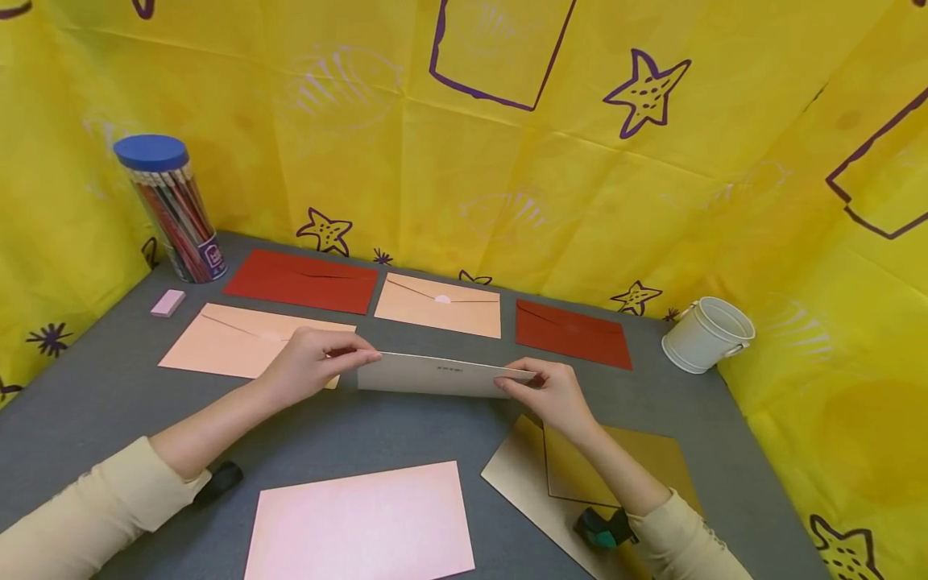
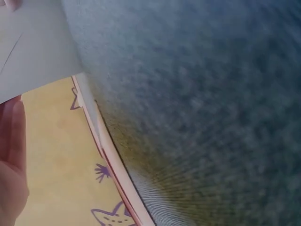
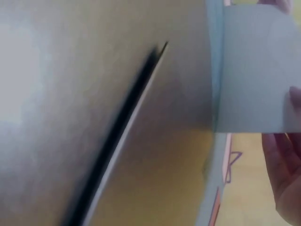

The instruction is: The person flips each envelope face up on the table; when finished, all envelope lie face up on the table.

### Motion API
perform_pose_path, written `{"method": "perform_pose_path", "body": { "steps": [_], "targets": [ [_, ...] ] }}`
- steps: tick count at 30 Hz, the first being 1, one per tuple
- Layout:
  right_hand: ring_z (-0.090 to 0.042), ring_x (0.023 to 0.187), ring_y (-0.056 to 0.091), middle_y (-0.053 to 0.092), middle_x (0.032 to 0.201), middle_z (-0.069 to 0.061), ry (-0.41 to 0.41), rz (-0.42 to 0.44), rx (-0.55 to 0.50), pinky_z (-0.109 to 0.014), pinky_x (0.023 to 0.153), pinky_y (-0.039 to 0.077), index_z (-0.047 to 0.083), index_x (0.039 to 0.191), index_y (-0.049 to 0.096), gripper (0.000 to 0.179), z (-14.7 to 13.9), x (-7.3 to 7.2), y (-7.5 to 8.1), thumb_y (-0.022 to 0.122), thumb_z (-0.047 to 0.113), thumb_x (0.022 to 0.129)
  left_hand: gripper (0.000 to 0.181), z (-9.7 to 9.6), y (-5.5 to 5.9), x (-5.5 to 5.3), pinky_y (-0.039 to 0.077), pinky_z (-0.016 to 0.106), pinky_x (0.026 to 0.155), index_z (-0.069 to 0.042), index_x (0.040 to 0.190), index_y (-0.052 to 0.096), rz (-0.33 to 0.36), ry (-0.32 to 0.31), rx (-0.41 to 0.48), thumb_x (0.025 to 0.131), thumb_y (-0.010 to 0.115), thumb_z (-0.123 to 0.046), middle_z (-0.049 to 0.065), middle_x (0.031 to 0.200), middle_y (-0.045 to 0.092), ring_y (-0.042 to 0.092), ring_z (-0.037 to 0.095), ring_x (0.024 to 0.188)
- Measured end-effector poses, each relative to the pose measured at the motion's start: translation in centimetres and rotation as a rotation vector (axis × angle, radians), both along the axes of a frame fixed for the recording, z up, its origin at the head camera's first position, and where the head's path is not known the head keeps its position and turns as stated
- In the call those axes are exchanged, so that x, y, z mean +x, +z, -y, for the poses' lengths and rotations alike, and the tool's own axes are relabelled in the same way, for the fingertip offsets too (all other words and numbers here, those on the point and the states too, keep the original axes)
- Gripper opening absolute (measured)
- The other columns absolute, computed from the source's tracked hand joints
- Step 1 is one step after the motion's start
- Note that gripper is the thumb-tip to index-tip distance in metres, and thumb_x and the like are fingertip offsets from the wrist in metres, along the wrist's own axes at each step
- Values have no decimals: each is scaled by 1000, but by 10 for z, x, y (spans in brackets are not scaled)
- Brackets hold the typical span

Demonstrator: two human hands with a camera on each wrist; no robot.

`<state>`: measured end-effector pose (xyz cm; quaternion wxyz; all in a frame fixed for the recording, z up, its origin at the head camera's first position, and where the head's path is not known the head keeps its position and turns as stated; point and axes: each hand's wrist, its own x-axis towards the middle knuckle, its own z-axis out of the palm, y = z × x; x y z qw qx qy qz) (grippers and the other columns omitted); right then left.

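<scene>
Both hands hold a pale envelope (image 1: 428,376) on edge over the middle of the grey table, its long side running left to right. Small dark print shows near its top edge, and the left wrist view has a slanted line across its surface (image 2: 37,56). My left hand (image 1: 304,370) pinches the top left corner between thumb and fingers. At the top right corner, my right hand (image 1: 557,396) pinches it the same way. A plain pink envelope (image 1: 362,524) lies flat nearer me. Under the right forearm lie gold envelopes (image 1: 522,475), partly overlapping.
Along the back lie two red envelopes (image 1: 308,282) with a peach one (image 1: 438,310) between them. Another peach envelope (image 1: 217,342) lies by the left hand. A pencil tub (image 1: 174,209) and pink eraser (image 1: 168,303) stand left, a white bucket (image 1: 703,338) right.
</scene>
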<state>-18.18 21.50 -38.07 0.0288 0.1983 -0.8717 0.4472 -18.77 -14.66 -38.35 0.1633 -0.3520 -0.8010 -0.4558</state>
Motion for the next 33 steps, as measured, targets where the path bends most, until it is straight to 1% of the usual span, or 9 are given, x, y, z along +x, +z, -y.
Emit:
{"method": "perform_pose_path", "body": {
  "steps": [3, 6, 10, 12, 15, 20, 23, 27, 33],
  "targets": [
    [-18, 68, 63, 72, 81, 4, 6, 37, 3, -24, 58, 51, 17, 88, 76, 12, -3, -2, -1, 78, 27, 84, 10, 2, -3, -3, 32, 23, 45, -17, 84, 74, 73, 31, -18, 83, 77, -7, -7, 66, 60, 44, 7, 53],
    [-14, 67, 60, 72, 79, 3, -12, 72, 59, -23, 56, 47, 14, 87, 78, 12, -6, -4, -5, 79, 26, 83, 8, 4, -4, -4, 34, 23, 47, -17, 80, 71, 178, 68, -88, 85, 76, -14, -7, 63, 55, 45, 10, 55],
    [-11, 69, 59, 71, 76, 4, -21, 94, 148, -23, 57, 46, 11, 87, 78, 14, -9, -8, -11, 78, 24, 84, 6, 6, -8, -6, 44, 23, 52, -15, 86, 71, 341, 68, -197, 88, 74, -19, -5, 73, 63, 53, 12, 63],
    [-11, 71, 61, 71, 78, 4, -14, 98, 156, -24, 60, 49, 11, 91, 78, 15, -10, -10, -13, 78, 24, 84, 8, 7, -9, -6, 49, 25, 55, -12, 91, 71, 399, 63, -227, 88, 73, -19, -2, 79, 67, 57, 13, 67],
    [-14, 70, 63, 71, 80, 3, -14, 129, 130, -26, 62, 52, 10, 95, 77, 19, -8, -12, -14, 78, 25, 84, 14, 6, -8, -7, 54, 26, 61, -7, 98, 70, 449, 91, -229, 89, 73, -18, 2, 87, 69, 61, 15, 74],
    [-15, 62, 66, 71, 73, 1, -43, 204, 110, -29, 60, 54, 10, 91, 76, 22, -2, -16, -16, 79, 30, 83, 27, 5, -6, -10, 54, 24, 64, 0, 108, 65, 523, 212, -197, 89, 73, -17, 6, 87, 68, 67, 16, 72],
    [-15, 57, 65, 67, 64, 2, -61, 223, 155, -30, 56, 52, 10, 80, 73, 24, 1, -19, -19, 79, 33, 82, 36, 5, -6, -11, 55, 25, 61, 5, 116, 62, 563, 255, -194, 88, 73, -15, 8, 86, 68, 68, 16, 67],
    [-13, 52, 60, 61, 56, 4, -70, 225, 253, -28, 49, 45, 12, 68, 65, 31, 6, -23, -21, 79, 37, 82, 38, 5, -7, -13, 55, 27, 57, 5, 119, 61, 610, 289, -199, 88, 73, -13, 10, 85, 67, 67, 14, 63],
    [-12, 48, 53, 53, 51, 4, -70, 188, 357, -25, 46, 38, 13, 63, 62, 35, 8, -26, -22, 80, 39, 80, 40, 2, -10, -17, 55, 28, 55, 5, 119, 62, 662, 305, -228, 86, 74, -14, 10, 84, 64, 62, 13, 59]
  ]
}}
